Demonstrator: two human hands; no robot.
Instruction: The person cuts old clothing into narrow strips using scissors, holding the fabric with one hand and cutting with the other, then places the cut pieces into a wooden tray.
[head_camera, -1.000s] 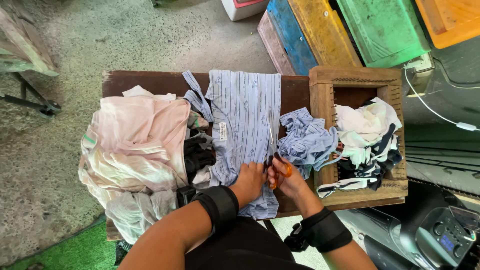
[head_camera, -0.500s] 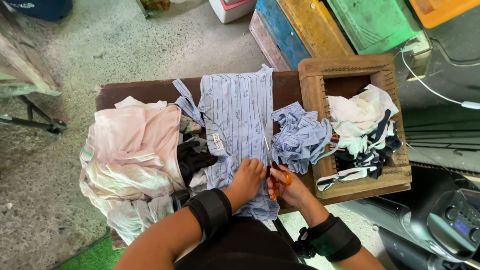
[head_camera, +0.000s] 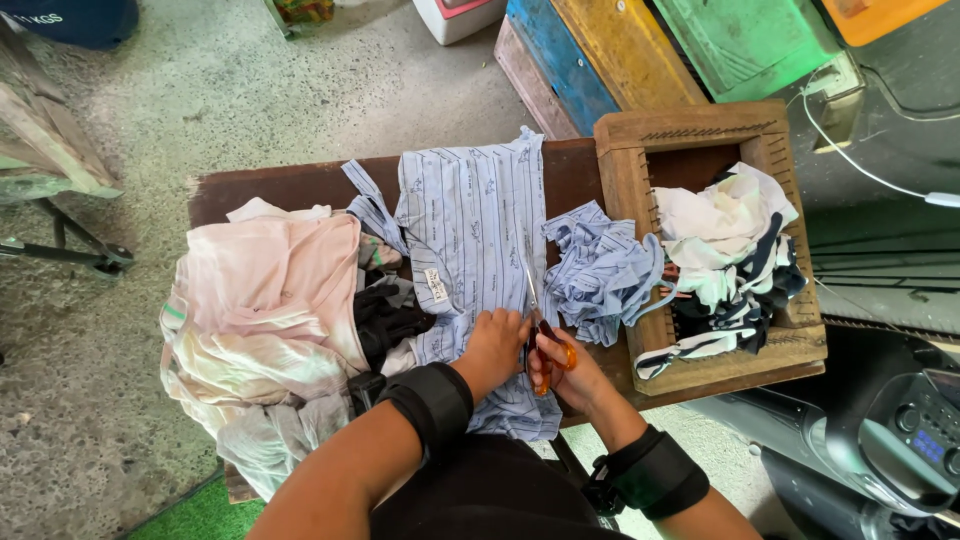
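Surface (head_camera: 300, 185): a dark brown wooden bench is carrying everything here; it is standing on a speckled concrete floor (head_camera: 250, 80).
Pink clothes pile (head_camera: 265, 330): a heap of pale pink and cream garments is lying left of the striped shirt, spilling over the near edge of the surface.
Striped shirt (head_camera: 475, 225): a light blue shirt with thin dark stripes is lying spread flat in the middle of the surface, reaching from its far edge to its near edge. It is serving as the landmark for the other places.
Wooden box (head_camera: 620, 190): an open, unpainted crate is sitting right of the striped shirt, holding white and dark striped cloth scraps (head_camera: 730, 260).
Blue cut pieces (head_camera: 600, 270): a crumpled bunch of the same striped cloth is lying between the striped shirt and the wooden box.
Dark cloth (head_camera: 385, 320): a black bundle is lying between the striped shirt and the pink clothes pile.
Left hand (head_camera: 492, 345): it is pressing down flat on the near part of the striped shirt, grip released, wearing a black wrist band.
Right hand (head_camera: 570, 375): its grip is grasping the scissors, just beside the left hand.
Scissors (head_camera: 540, 320): orange handled, their blades are pointing away along the right part of the striped shirt.
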